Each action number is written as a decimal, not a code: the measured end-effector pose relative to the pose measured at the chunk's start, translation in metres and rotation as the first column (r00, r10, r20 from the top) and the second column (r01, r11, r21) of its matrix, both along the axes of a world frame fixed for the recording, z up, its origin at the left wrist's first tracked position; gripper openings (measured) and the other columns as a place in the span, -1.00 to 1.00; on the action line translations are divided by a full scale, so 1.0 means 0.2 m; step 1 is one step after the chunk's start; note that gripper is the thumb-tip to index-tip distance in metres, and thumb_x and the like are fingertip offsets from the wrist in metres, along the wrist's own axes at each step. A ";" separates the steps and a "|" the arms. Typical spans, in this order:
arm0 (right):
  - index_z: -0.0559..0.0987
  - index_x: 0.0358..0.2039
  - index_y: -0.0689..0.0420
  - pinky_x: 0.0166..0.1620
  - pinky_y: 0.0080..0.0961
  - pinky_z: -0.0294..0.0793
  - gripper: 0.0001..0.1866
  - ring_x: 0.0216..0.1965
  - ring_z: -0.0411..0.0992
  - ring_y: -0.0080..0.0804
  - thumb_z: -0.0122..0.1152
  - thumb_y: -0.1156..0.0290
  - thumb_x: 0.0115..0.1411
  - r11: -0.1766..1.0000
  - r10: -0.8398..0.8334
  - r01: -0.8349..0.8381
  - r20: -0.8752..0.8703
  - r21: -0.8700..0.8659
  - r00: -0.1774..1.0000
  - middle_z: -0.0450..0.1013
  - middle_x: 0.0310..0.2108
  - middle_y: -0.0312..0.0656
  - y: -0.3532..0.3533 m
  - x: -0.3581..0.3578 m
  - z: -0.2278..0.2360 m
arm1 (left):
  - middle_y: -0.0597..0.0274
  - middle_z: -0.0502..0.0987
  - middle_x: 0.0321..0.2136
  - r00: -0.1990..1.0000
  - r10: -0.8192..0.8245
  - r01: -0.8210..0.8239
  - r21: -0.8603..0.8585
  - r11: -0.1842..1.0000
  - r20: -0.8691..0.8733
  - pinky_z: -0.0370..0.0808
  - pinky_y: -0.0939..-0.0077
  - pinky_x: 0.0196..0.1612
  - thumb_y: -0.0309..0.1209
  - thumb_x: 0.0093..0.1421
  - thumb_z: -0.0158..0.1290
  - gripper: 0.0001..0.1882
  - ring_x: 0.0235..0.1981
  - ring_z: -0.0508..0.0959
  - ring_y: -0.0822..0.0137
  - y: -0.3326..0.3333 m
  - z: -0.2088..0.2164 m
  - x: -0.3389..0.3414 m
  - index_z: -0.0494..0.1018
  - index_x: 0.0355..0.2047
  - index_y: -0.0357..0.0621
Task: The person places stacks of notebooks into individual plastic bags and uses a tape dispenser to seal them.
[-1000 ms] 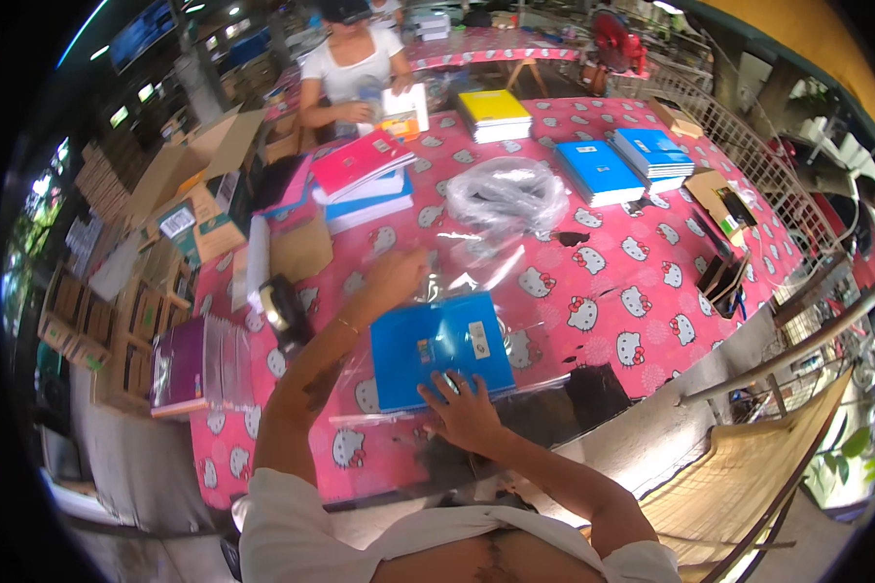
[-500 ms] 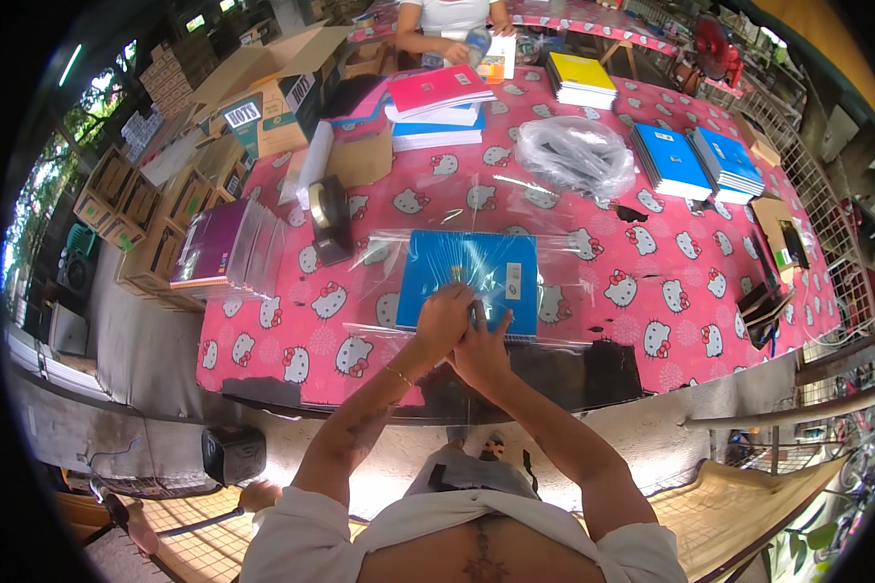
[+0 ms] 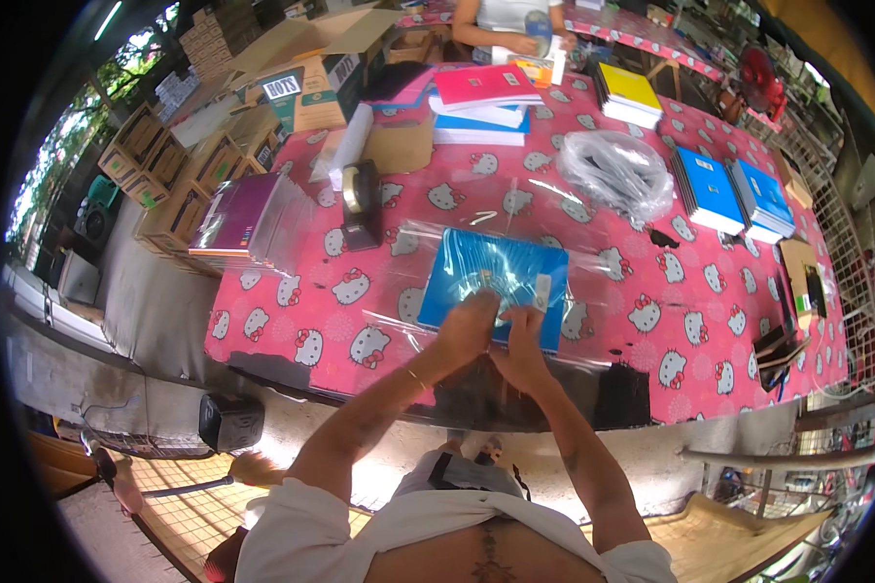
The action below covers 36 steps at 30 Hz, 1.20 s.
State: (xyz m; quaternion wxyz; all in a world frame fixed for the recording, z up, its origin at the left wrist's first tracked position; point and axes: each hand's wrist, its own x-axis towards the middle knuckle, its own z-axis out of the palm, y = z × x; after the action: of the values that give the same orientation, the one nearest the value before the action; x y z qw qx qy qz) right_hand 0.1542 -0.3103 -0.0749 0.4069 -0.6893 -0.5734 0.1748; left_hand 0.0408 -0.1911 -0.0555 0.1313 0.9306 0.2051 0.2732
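Note:
A blue notebook [image 3: 462,255] lies at a slight slant on the near middle of the table, with clear plastic film [image 3: 399,325] spread over and around it. Creases in the film run toward my left hand [image 3: 470,325], which is blurred and closed on the film above the notebook's near part. Close beside it, my right hand [image 3: 522,352] has its fingers bent together at the notebook's near edge, pinching the film as far as the blur shows. The fingertips of both hands are partly hidden.
Left of the work stand a tape dispenser [image 3: 362,206] and a stack of purple notebooks [image 3: 238,216]. Beyond are red notebooks [image 3: 486,85], yellow notebooks [image 3: 630,92], bundled plastic [image 3: 614,175] and blue notebooks [image 3: 707,189]. An open carton [image 3: 311,92] is far left; another person [image 3: 507,24] works opposite.
The view has shifted, so the table appears turned and moved rightward. My hands have come slightly nearer to me over the notebook, and my right fingers have drawn closer together.

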 end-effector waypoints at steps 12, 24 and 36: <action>0.44 0.16 0.19 0.23 -0.18 0.20 -0.23 0.20 0.33 -0.24 0.42 0.09 -0.03 0.984 0.125 0.005 0.706 -0.180 0.697 0.40 0.09 -0.16 -0.02 0.06 0.18 | -0.18 0.48 0.00 0.982 0.190 -0.188 0.103 0.977 -0.004 0.45 0.15 0.10 -0.34 0.23 0.03 -0.58 0.11 0.46 -0.06 -0.05 0.08 -0.33 0.41 0.05 -0.30; 0.40 0.20 0.19 0.20 -0.16 0.23 -0.17 0.20 0.35 -0.17 0.44 0.09 -0.06 0.969 0.176 -0.010 0.659 -0.247 0.731 0.39 0.07 -0.14 0.01 0.03 0.23 | 0.38 0.49 -0.46 0.648 0.757 -0.104 -0.975 0.197 0.084 0.49 0.53 -0.41 -0.28 0.19 0.22 -0.82 -0.46 0.48 0.46 1.22 0.06 -0.78 0.55 -0.32 -0.11; 0.43 0.17 0.19 0.17 -0.17 0.28 -0.24 0.21 0.34 -0.17 0.42 0.12 -0.02 0.983 0.149 -0.046 0.638 -0.175 0.755 0.41 0.06 -0.15 -0.03 0.08 0.22 | 0.05 0.58 -0.58 0.554 0.759 -0.821 -0.078 0.565 -0.342 0.45 0.26 -0.48 -0.16 0.19 0.14 -0.64 -0.53 0.59 0.26 1.11 0.09 -0.95 0.58 -0.47 -0.27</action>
State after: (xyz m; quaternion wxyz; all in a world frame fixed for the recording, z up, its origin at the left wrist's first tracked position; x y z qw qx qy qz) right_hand 0.1707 -0.3162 -0.0310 0.1212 -0.7045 -0.6992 -0.0111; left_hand -0.1501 0.0307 -0.0383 0.0703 0.7429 0.6492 0.1476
